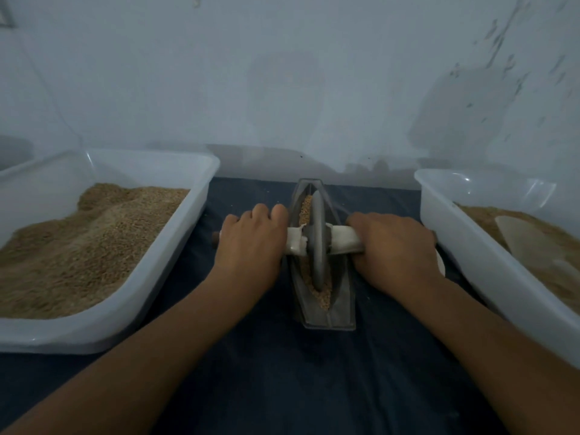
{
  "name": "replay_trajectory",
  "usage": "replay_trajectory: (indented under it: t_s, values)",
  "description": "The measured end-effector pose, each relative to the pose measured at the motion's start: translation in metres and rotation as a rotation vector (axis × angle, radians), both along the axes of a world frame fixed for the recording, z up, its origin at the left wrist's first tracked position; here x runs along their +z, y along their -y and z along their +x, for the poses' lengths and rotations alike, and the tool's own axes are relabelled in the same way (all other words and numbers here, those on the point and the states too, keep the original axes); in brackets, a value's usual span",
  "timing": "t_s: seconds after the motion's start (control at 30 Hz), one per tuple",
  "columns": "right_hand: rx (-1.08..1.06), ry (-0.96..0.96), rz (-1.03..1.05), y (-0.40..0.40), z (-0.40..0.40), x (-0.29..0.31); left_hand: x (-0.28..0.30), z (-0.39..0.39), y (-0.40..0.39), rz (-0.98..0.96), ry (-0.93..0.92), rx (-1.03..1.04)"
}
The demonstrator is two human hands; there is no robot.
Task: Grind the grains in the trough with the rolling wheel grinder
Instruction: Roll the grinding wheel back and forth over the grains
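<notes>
The left hand and right hand each curl their fingers over the wrapped axle handle, clamped on it either side of the rolling wheel. The wheel stands upright between the fingers in the boat-shaped trough, on the grains. Rolling well probably needs even downward pressure from both hands, keeping the wheel upright.

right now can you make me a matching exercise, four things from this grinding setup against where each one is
Things:
1. wheel
2. left hand
3. scoop
4. trough

Places:
A. in the right tub
B. on the dark cloth between the tubs
C. standing in the grains
D. gripping the axle left of the wheel

Pairs: 1-C, 2-D, 3-A, 4-B
</notes>
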State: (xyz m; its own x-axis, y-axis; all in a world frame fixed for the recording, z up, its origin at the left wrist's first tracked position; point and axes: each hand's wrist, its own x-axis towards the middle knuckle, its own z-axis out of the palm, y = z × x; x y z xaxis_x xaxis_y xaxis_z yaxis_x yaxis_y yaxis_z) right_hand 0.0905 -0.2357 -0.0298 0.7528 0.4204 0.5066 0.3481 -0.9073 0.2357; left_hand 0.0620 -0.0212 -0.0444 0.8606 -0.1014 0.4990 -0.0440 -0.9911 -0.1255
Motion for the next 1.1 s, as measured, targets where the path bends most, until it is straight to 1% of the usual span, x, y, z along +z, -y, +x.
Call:
replay_trajectory:
  t_s: [0.13,0.37,0.53,0.6,0.77,0.93,1.03,1.1]
  values:
    - [-0.016,-0.064,0.008,-0.005,0.026,0.003,-0.001,0.018,-0.003,0.001,-0.018,0.010]
    - [-0.066,-0.333,0.098,-0.006,0.076,0.002,0.010,0.065,0.001,0.073,-0.001,0.031]
    - [-0.071,-0.515,0.061,-0.008,0.109,0.017,0.011,0.089,-0.002,0.068,-0.002,0.042]
    - [-0.062,-0.554,0.045,-0.011,0.117,0.023,0.012,0.095,-0.003,0.047,-0.008,0.053]
    - [-0.029,-0.500,0.071,-0.012,0.117,0.021,0.011,0.095,-0.004,0.040,-0.019,0.060]
    - [-0.048,-0.416,0.128,-0.007,0.095,0.005,0.012,0.082,0.003,0.101,0.027,0.051]
    - [-0.062,-0.338,0.144,-0.006,0.079,-0.001,0.011,0.069,0.004,0.113,0.055,0.042]
    - [-0.030,-0.268,0.146,-0.005,0.068,-0.005,0.009,0.057,0.004,0.109,0.062,0.041]
